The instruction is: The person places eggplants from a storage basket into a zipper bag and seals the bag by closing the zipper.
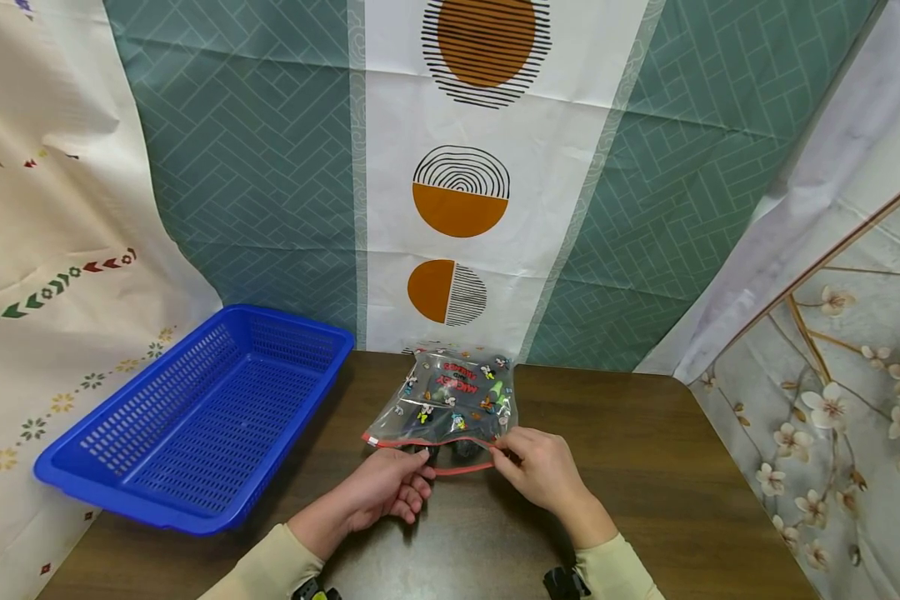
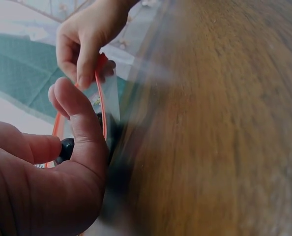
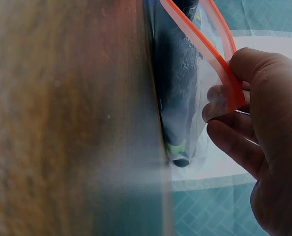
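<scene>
A clear zip bag (image 1: 438, 408) with cartoon prints and a red zip edge lies with its mouth facing me, parted. Dark items (image 3: 175, 88) show through the plastic; their kind is unclear. My right hand (image 1: 543, 468) pinches the right end of the red edge (image 3: 219, 66) between thumb and fingers. At the left part of the mouth is my left hand (image 1: 386, 487), palm partly upward. In the left wrist view, a rounded black end (image 2: 66, 150) sits between its thumb and curled finger; the rest of that object is hidden.
A blue plastic basket (image 1: 270, 493) with slotted walls stands to the left on the brown wooden table (image 1: 645, 475). Behind the table hangs a green and white patterned cloth (image 1: 270, 150). Floral cloth (image 1: 855, 450) hangs along the right side.
</scene>
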A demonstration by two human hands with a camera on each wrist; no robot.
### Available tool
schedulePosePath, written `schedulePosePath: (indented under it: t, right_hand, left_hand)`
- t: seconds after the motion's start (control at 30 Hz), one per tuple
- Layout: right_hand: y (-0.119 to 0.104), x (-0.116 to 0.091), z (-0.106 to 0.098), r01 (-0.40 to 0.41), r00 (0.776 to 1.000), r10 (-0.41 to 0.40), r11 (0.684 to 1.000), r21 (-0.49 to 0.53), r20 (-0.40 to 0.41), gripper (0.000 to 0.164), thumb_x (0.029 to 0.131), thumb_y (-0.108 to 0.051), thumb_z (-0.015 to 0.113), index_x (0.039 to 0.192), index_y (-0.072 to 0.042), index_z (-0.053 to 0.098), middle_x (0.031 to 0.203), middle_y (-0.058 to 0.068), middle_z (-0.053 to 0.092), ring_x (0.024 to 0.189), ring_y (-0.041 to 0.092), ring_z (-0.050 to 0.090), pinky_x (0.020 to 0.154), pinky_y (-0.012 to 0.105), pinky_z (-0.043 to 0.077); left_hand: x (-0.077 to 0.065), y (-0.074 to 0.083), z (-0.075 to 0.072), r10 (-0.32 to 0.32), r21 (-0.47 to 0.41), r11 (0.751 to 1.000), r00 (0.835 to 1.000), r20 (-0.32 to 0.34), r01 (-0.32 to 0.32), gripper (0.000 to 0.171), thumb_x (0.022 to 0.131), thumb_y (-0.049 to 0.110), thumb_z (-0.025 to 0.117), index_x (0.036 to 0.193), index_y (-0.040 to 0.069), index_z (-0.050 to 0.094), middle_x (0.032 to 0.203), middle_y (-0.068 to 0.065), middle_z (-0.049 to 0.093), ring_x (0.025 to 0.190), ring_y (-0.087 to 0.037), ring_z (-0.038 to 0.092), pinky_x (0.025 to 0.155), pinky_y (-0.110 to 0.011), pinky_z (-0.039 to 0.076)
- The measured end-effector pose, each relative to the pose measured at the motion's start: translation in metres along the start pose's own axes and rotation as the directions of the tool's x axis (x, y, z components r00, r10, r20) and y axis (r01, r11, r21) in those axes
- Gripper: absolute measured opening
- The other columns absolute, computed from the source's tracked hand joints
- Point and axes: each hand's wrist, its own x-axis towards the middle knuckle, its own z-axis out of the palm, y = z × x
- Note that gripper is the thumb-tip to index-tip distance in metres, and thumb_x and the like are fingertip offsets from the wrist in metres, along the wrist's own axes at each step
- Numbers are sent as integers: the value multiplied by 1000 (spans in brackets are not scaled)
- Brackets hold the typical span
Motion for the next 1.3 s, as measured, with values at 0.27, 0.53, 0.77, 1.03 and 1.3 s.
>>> schedulePosePath:
  t: [0.27,0.53,0.77,1.03,1.3]
  right_hand:
    - [0,1,-1,12,1000,-12,1000,4,-10,15,86,-12,91,85,-20,78,80,-12,71,65,3,62,54,24,51]
    - [0,0,-1,10,1000,-10,1000,2,-5,15,86,-13,90,85,-21,77,79,-12,71,65,3,61,53,24,50]
    - [0,1,-1,6,1000,-6,1000,-7,-1,16,86,-14,91,85,-22,77,79,-13,71,65,2,61,54,23,50]
    - [-1,2,-2,3,1000,-3,1000,-8,-4,17,85,-13,92,85,-21,77,79,-12,71,65,4,62,53,25,50]
    - [-2,1,-1,-23,1000,23,1000,-6,19,16,86,-15,93,85,-20,78,79,-11,71,65,5,62,53,26,51]
  left_hand:
    - [4,1,5,-8,-21,1000,1000,-10,8,42,120,26,45,127,-12,61,85,-6,67,61,-8,62,54,-27,60]
    - [8,0,7,-10,-43,999,1000,-16,9,40,119,26,45,124,-11,62,86,-7,67,61,-9,62,55,-27,59]
    - [12,0,9,-9,-74,997,1000,-26,8,34,120,24,45,119,-6,61,82,-6,68,57,-8,61,52,-26,59]
    - [15,-1,12,-12,-93,996,999,-40,8,32,120,23,44,119,-5,59,79,-5,70,55,-6,62,51,-24,58]
    - [20,-4,15,-12,-123,992,999,-48,6,31,120,25,45,116,-2,59,77,-3,70,54,-5,61,50,-22,57]
